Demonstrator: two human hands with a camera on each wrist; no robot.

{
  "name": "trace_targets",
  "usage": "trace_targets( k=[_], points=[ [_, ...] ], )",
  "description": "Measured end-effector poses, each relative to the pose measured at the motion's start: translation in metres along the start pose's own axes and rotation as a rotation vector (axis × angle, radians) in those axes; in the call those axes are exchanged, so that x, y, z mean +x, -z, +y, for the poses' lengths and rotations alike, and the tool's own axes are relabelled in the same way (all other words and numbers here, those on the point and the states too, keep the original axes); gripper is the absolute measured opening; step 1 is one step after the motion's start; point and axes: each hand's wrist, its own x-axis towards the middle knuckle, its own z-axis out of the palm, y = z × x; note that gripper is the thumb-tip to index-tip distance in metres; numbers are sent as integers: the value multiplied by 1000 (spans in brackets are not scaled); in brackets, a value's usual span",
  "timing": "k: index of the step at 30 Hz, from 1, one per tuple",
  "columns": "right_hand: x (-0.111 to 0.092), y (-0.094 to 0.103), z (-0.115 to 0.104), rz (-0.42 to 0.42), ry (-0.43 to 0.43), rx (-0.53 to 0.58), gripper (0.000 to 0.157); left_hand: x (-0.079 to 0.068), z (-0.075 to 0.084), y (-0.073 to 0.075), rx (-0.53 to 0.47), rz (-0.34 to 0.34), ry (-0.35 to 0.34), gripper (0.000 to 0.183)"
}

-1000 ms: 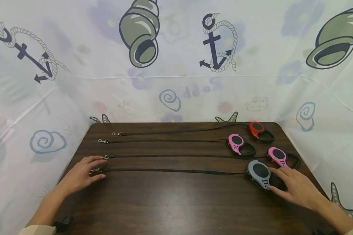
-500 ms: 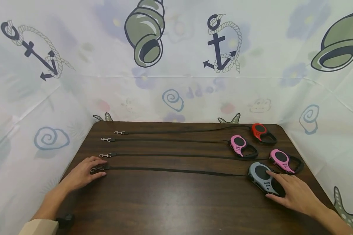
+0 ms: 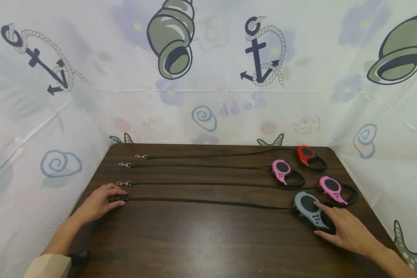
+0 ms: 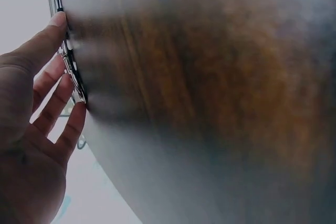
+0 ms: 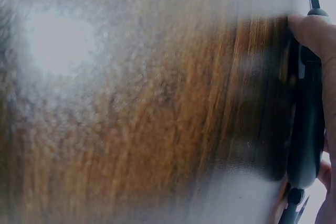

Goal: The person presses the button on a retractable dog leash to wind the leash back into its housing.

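Grey leash case (image 3: 307, 204) lies on the table (image 3: 201, 243), the right hand (image 3: 353, 229) resting on it, any pinch unclear; the left hand (image 3: 98, 202) spreads loosely round its clip (image 3: 114, 199). Gentle, even tension should keep the strap (image 3: 208, 201) straight.

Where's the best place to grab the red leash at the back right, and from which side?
I'd grip the red leash by its black loop handle, coming from the right with the right hand. The loop points right and toward you, with an opening for fingers, while a pink leash lies to the left front.
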Motion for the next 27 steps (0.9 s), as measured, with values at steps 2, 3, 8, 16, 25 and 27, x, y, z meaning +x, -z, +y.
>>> trace_targets(
  k=[2, 3, 8, 16, 25, 27],
  points=[
    [0, -1, 0, -2, -5, 9, 98, 1, -1, 0, -11, 0, 9, 29],
    [0, -1, -1, -3, -8, 13, 98, 1, -1, 0, -17, 0, 14, 29],
    [0, -3, -1, -2, -19, 34, 98, 2, -2, 0, -31, 13, 27, 29],
    [-1, -4, -3, -9, -44, 52, 97, 3, -4, 0, -28, 7, -13, 25],
    [-1, -3, -4, -28, -77, 78, 96, 2, -7, -4, -68, 9, -30, 26],
    [-1, -4, -4, -26, -76, 75, 95, 2, -7, -5, -74, 8, -35, 26]
  ],
)
